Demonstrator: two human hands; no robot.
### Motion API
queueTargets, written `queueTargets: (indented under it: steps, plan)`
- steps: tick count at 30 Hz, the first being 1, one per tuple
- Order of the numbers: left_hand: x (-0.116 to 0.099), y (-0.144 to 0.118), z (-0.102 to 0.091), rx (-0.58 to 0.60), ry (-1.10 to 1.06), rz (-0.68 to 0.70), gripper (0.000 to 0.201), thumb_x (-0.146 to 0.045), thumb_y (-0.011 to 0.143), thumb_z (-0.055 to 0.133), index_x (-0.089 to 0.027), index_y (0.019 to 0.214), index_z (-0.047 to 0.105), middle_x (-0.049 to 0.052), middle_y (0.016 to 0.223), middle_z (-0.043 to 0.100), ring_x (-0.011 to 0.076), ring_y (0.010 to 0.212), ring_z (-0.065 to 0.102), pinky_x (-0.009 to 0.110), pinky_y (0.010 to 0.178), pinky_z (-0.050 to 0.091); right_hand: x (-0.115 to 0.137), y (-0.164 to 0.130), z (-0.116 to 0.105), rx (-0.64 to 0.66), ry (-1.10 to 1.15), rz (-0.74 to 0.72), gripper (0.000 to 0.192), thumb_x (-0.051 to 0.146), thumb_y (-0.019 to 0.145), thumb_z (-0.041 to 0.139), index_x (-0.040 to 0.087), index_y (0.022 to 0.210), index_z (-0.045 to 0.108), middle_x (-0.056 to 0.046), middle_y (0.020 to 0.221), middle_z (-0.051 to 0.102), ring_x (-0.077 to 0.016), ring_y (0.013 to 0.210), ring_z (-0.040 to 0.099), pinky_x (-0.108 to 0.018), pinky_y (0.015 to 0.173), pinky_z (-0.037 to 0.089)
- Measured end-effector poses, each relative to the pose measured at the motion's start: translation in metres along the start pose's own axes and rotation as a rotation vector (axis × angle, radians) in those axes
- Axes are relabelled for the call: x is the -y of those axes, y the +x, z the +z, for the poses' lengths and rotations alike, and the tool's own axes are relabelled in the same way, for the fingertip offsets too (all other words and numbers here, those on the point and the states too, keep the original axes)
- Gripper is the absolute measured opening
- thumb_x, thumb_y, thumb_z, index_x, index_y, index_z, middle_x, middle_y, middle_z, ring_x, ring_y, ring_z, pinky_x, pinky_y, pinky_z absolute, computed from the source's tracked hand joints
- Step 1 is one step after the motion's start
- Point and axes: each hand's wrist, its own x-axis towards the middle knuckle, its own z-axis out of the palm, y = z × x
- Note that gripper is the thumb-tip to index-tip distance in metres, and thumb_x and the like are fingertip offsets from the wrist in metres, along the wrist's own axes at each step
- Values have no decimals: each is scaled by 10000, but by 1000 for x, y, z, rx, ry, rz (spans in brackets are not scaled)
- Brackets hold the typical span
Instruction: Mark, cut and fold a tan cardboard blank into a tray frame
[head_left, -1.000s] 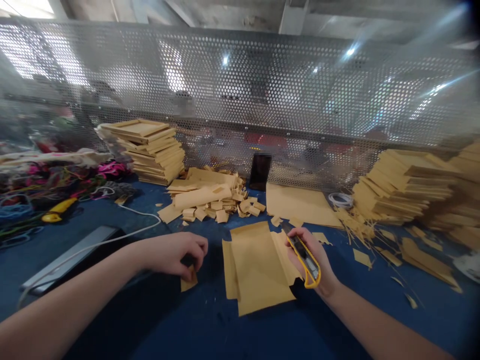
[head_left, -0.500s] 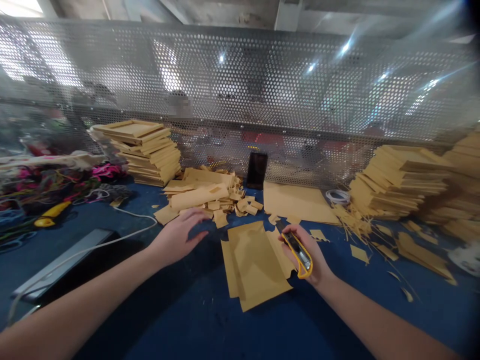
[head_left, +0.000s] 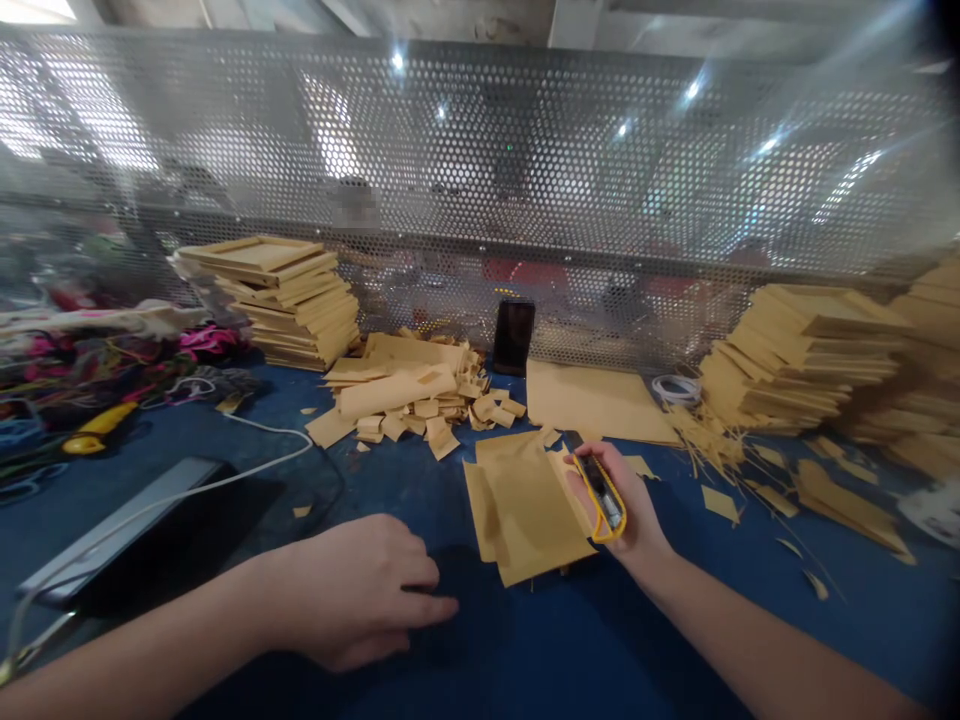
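My right hand (head_left: 626, 500) is wrapped round a yellow and black utility knife (head_left: 600, 495), which points away from me. Its fingers are at the right edge of a brown kraft paper piece (head_left: 529, 515) with folded side flaps, lying on the blue table; whether they grip the paper is hidden. To the left of this piece, and apart from it, my left hand (head_left: 367, 590) hovers low over the table. Its fingers are loosely curled, one stretched to the right, with nothing seen in them.
Paper scraps (head_left: 420, 390) lie heaped behind, beside an upright phone (head_left: 514, 337) and a flat brown sheet (head_left: 600, 400). Stacks of folded paper stand at left (head_left: 292, 300) and right (head_left: 802, 350). A white cable (head_left: 262, 470) crosses a dark box (head_left: 127, 530) at left.
My left hand has moved from near the scraps down towards me, its fingers now more curled. The paper piece has shifted slightly right and away. The knife stays in my right hand.
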Motion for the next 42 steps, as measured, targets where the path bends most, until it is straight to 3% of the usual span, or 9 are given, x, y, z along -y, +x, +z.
queueTargets:
  steps: [4, 8, 12, 18, 20, 22, 30, 37, 42]
  plan:
    - [-15, 3, 0, 11, 229, 61, 419, -174, 891, 552, -169, 1309, 515, 52, 780, 628, 204, 631, 570, 354, 560, 434, 21, -10, -2, 16, -191, -84, 166, 264, 816, 577, 218, 975, 573, -72, 946, 658, -244, 867, 633, -374, 771, 508]
    - [-20, 7, 2, -26, 325, 83, 303, -138, 930, 496, -130, 1225, 568, 50, 708, 610, 196, 583, 560, 348, 517, 427, 33, -27, 3, 181, -203, -105, 227, 133, 737, 568, 242, 929, 620, -47, 912, 641, -249, 932, 603, -357, 767, 510]
    - [-6, 6, 4, -164, 314, 71, 194, -121, 938, 491, -134, 1062, 639, 72, 772, 662, 181, 651, 607, 319, 557, 466, 41, -46, 14, 449, 3, 57, 191, 132, 750, 532, 242, 873, 628, -20, 844, 628, -192, 756, 621, -298, 655, 515]
    - [18, -2, 11, -475, 475, -63, 326, -60, 934, 417, -90, 1181, 628, 117, 1080, 702, 206, 951, 667, 332, 769, 537, 56, -45, 20, 566, 293, 424, 198, 310, 866, 465, 209, 711, 537, 16, 561, 536, -157, 526, 581, -244, 495, 463]
    - [23, 1, 16, -532, 559, -110, 340, -58, 931, 418, -80, 1197, 628, 116, 1127, 693, 220, 1006, 662, 352, 810, 539, 56, -42, 16, 606, 258, 324, 69, 254, 744, 616, 209, 732, 565, 24, 619, 563, -148, 558, 575, -238, 521, 463]
    - [28, 7, 21, -544, 630, -131, 335, -64, 935, 416, -72, 1189, 634, 122, 1139, 691, 231, 1017, 663, 362, 804, 544, 54, -41, 12, 607, 154, 178, 175, 175, 636, 686, 215, 778, 591, 32, 667, 578, -140, 584, 566, -237, 545, 461]
    - [43, 16, 33, -367, 572, -105, 317, -56, 929, 417, -96, 1159, 632, 122, 1119, 691, 230, 1038, 642, 362, 817, 543, 47, -43, 8, 376, -60, 9, 228, 223, 736, 638, 231, 920, 504, 31, 706, 555, -125, 571, 523, -242, 533, 468]
    - [45, 11, 32, -218, 218, -42, 337, -84, 938, 408, -154, 1220, 578, 103, 1228, 640, 211, 1145, 587, 367, 907, 510, 42, -44, 1, 546, -193, -383, 307, 385, 748, 726, 217, 941, 556, -31, 845, 622, -182, 730, 564, -308, 681, 456]
    - [39, 11, 34, -239, 69, -93, 355, -99, 874, 474, -177, 1200, 591, 98, 1201, 645, 217, 1055, 619, 375, 866, 519, 38, -44, -2, 698, -335, -711, 123, 169, 848, 515, 206, 952, 568, -28, 801, 607, -170, 689, 514, -294, 638, 369]
